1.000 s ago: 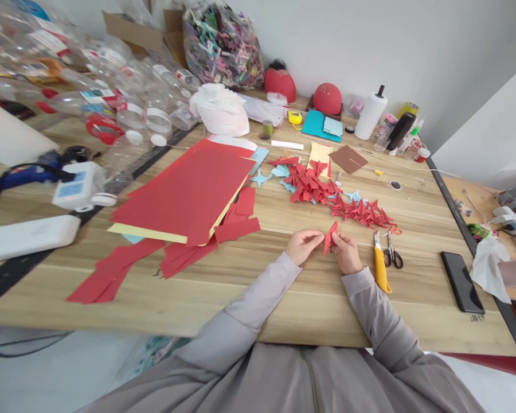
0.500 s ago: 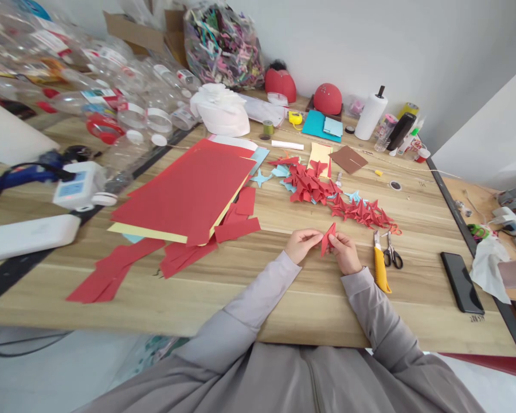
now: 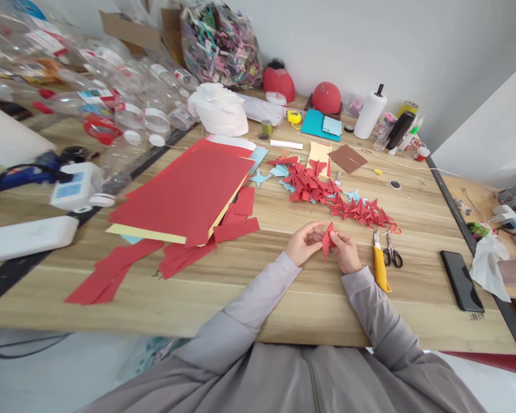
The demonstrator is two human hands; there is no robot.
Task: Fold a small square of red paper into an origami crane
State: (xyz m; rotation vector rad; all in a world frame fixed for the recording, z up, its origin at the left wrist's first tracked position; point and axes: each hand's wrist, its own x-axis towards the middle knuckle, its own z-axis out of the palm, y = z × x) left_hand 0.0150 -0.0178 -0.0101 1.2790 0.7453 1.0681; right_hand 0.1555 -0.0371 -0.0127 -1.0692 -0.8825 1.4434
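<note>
Both hands work just above the near part of the wood-grain tabletop (image 3: 309, 312), with a narrow, pointed piece of folded red paper (image 3: 327, 241) standing between them, its sharp tip upward. The left hand (image 3: 304, 243) curves inward, its fingertips pressed against the paper's left side. The right hand (image 3: 346, 252) closes around the lower right side of the same piece, so the two hands grasp it together, clear of the wood.

Directly beyond the hands lies a loose, spiky cluster of folded red paper shapes (image 3: 312, 186), trailing right in a row of crisp, angular points. Flat light-blue paper stars (image 3: 259, 178) are tucked along its left edge. To the left, smooth matte red sheets (image 3: 180, 195) rest in a broad stack over a pale yellow sheet (image 3: 141, 233). Jagged red offcuts (image 3: 107, 275) are scattered on the wood nearer the edge.

Just right of the right hand, a utility knife with a yellow handle (image 3: 380, 269) lies beside a pair of steel scissors with black loops (image 3: 393, 257). Farther right sits a glossy black smartphone (image 3: 461, 281), next to a crumpled white tissue (image 3: 488, 269). At the far side, a paper towel roll (image 3: 370, 115) stands upright near two rounded red domes (image 3: 327, 97), while clear plastic bottles (image 3: 129, 109) crowd the far left.
</note>
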